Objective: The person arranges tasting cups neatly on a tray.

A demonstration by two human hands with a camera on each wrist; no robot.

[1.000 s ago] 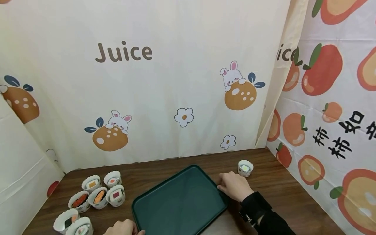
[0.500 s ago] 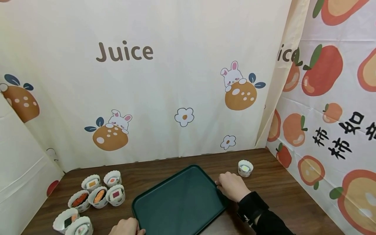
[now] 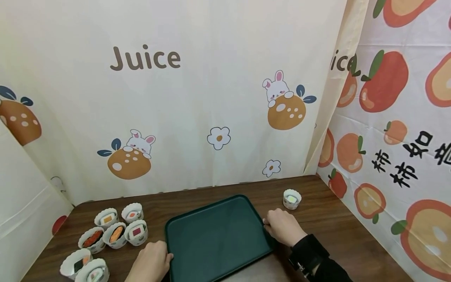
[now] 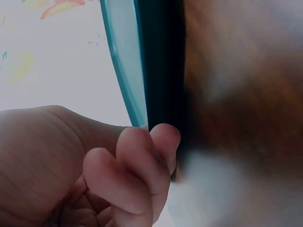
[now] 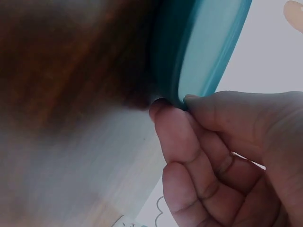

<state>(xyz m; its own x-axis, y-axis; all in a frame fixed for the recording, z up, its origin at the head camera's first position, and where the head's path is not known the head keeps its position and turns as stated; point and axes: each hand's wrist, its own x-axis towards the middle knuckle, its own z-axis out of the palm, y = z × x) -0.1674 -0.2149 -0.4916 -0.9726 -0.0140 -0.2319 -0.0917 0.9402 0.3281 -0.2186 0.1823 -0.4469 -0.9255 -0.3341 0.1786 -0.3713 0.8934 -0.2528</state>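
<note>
A dark green rectangular tray (image 3: 218, 235) lies at a slant on the wooden table in the head view. My left hand (image 3: 151, 261) grips its left edge; in the left wrist view the curled fingers (image 4: 135, 156) reach to the underside of the tray wall (image 4: 163, 71). On the opposite side, my right hand (image 3: 283, 227) pinches the right edge. The right wrist view shows that thumb (image 5: 213, 111) over the tray's rim (image 5: 189, 61), with fingertips below it. The tray's near corner is cut off by the bottom of the head view.
Several white scalloped cups with toy sushi, one holding an orange-topped piece (image 3: 116, 235), cluster on the table's left. A single similar cup (image 3: 292, 199) stands at the back right, just beyond my right hand. Printed curtains (image 3: 211, 98) border the table (image 3: 338, 235).
The tray has turned slightly, its left side shifting right and away from me. My left hand has moved up and further into view with it; the right hand keeps its hold. The camera has shifted slightly.
</note>
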